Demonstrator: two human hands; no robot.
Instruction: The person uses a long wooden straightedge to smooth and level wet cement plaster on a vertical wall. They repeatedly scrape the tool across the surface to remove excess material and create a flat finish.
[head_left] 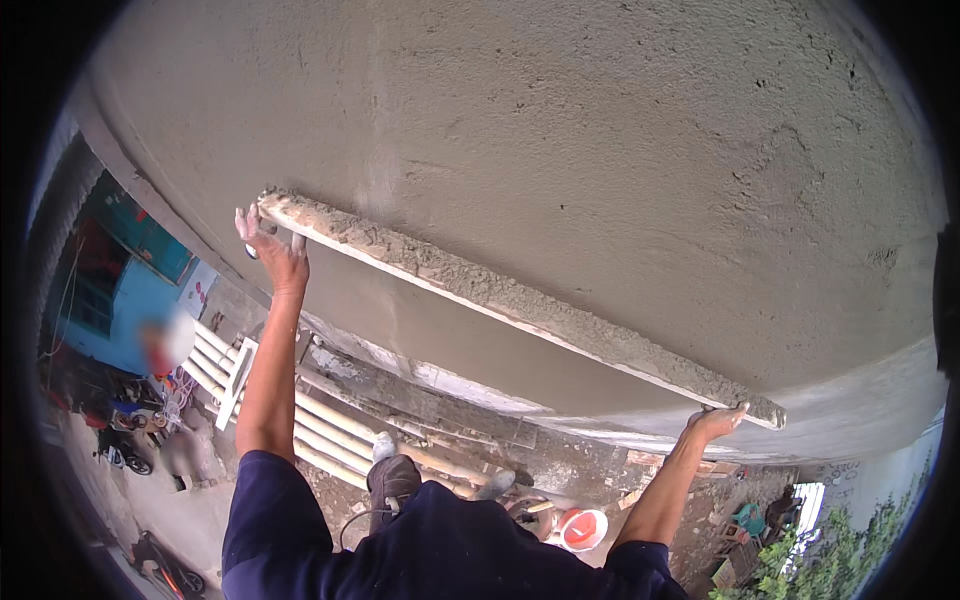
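Note:
A long straightedge [510, 305], its upper face loaded with wet grey mortar, lies slantwise against a freshly plastered wall [600, 150]. Its left end is higher in the picture than its right. My left hand [275, 255] holds the upper left end from below, thumb and fingertips smeared with mortar. Near the lower right end, my right hand [718, 422] grips the straightedge from beneath, and its fingers are partly hidden behind it. Both arms are raised and stretched far apart.
Light poles [330, 440] laid side by side run below me, under my shoe [383, 447]. A white bucket [583, 528] with a red inside stands lower right. Far below left are parked motorbikes [125, 452] and a blue wall [145, 310]; green foliage [835, 560] is at lower right.

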